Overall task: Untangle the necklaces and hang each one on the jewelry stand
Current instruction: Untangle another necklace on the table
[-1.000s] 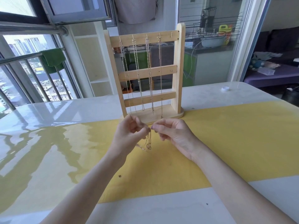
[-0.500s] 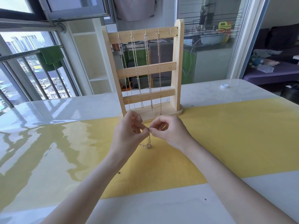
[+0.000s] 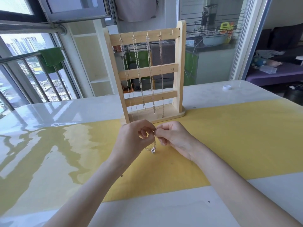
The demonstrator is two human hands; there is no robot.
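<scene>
The fingers of both hands are pinched together on one thin necklace, held just above the table. Its chain hangs straight down between the left hand and right hand. The free hook is seen up and right on the jewelry stand, nearer the right hand.

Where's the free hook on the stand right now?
In the head view, the free hook is at the right end of the stand's top bar, just right of the four hanging necklaces.
</scene>
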